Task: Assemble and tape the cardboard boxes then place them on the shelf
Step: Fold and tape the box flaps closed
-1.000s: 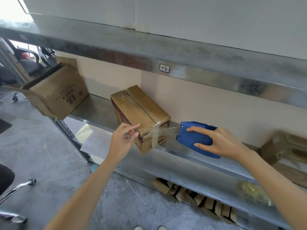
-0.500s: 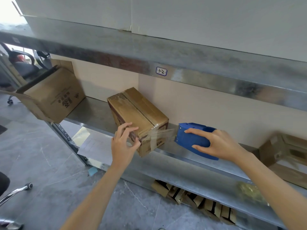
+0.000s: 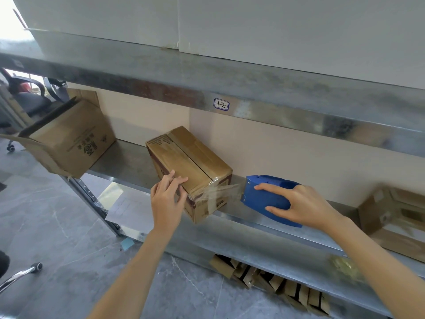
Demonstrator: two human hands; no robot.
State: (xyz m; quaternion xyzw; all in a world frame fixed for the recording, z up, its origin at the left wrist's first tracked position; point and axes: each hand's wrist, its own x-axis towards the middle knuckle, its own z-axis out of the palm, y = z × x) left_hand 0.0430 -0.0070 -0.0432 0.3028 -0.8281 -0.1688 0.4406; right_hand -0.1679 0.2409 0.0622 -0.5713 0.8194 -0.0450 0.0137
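Brown cardboard box (image 3: 190, 162) is pressed by the flat-fingered left hand (image 3: 167, 203) — blue plastic tape dispenser (image 3: 259, 196) beside it, gripped by the right hand (image 3: 305, 206).

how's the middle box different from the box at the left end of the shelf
The middle box is closed, with tape running to the tape dispenser; the left box has open flaps. The left hand rests on the middle box; nothing touches the left box. Both are brown cardboard, on the same shelf.
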